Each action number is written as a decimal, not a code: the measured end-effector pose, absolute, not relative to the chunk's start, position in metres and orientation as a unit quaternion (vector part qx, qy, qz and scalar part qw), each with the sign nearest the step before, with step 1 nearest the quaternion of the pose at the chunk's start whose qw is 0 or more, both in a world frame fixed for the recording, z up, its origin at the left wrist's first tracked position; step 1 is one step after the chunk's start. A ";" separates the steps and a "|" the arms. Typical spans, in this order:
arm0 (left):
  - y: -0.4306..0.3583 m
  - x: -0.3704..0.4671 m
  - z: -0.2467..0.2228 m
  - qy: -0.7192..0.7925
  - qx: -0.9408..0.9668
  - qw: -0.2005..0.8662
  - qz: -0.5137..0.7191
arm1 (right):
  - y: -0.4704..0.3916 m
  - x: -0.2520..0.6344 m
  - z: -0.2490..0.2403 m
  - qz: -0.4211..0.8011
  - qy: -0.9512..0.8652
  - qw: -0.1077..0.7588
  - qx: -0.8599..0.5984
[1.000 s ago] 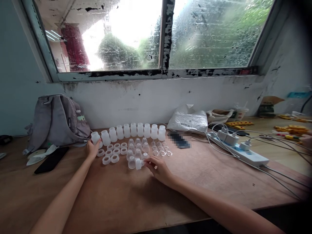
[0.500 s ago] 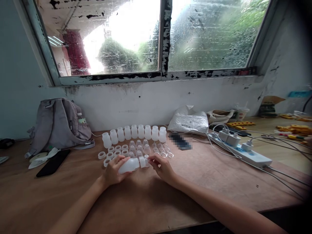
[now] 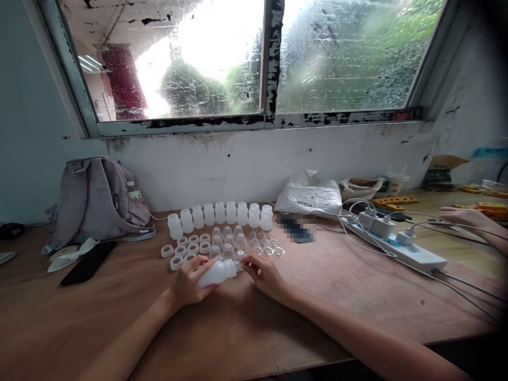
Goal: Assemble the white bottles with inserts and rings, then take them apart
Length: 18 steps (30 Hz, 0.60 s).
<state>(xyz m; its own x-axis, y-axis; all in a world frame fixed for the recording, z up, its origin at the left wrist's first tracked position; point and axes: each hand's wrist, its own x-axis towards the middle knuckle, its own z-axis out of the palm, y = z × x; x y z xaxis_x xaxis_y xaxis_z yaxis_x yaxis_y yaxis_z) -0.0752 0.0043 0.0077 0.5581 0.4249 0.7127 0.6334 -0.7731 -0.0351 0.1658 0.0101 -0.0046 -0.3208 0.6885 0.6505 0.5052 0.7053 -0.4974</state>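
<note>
My left hand (image 3: 194, 280) is wrapped round a frosted white baby bottle (image 3: 214, 273), tilted on its side with its neck to the right. At the bottle's mouth is a translucent screw collar (image 3: 230, 267). My right hand (image 3: 264, 272) pinches a small clear teat (image 3: 238, 263) that sticks out of the collar; the fingertips partly hide it. Behind my hands lie several white collar rings (image 3: 193, 247), several clear dome caps (image 3: 228, 241) and several clear teats (image 3: 268, 243). Farther back, more frosted bottles (image 3: 220, 212) stand upright in a row.
A grey backpack (image 3: 95, 203) and a black phone (image 3: 88, 263) are at the left. On the right are a silver pouch (image 3: 309, 196), a white power strip (image 3: 413, 255) with cables, and another person's hand (image 3: 470, 219) near yellow parts (image 3: 397, 201). The tabletop (image 3: 222, 333) ends close in front.
The gap between bottle and collar has closed; the collar now meets the bottle's mouth. Another person's hand has come into view at the far right.
</note>
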 end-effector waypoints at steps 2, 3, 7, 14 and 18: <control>0.003 -0.075 0.008 -0.306 -0.871 0.147 -0.356 | 0.010 0.165 -0.005 0.103 -0.808 0.447 -0.370; 0.003 -0.075 0.008 -0.306 -0.870 0.148 -0.356 | 0.009 0.165 -0.005 0.104 -0.808 0.446 -0.371; 0.003 -0.075 0.009 -0.300 -0.872 0.154 -0.355 | 0.008 0.165 -0.003 0.108 -0.813 0.437 -0.368; 0.003 -0.076 0.007 -0.289 -0.878 0.154 -0.349 | 0.006 0.166 -0.001 0.105 -0.833 0.402 -0.365; 0.001 -0.074 0.009 -0.283 -0.880 0.157 -0.347 | 0.003 0.167 0.004 0.123 -0.846 0.356 -0.377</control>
<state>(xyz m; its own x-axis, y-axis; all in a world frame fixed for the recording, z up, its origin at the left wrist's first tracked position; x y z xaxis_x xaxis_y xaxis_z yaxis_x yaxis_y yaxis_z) -0.0744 0.0010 0.0088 0.5994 0.3893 0.6994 0.6073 -0.7903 -0.0806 0.1667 0.0026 0.0040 -0.4633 0.7251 0.5094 0.5500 0.6860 -0.4763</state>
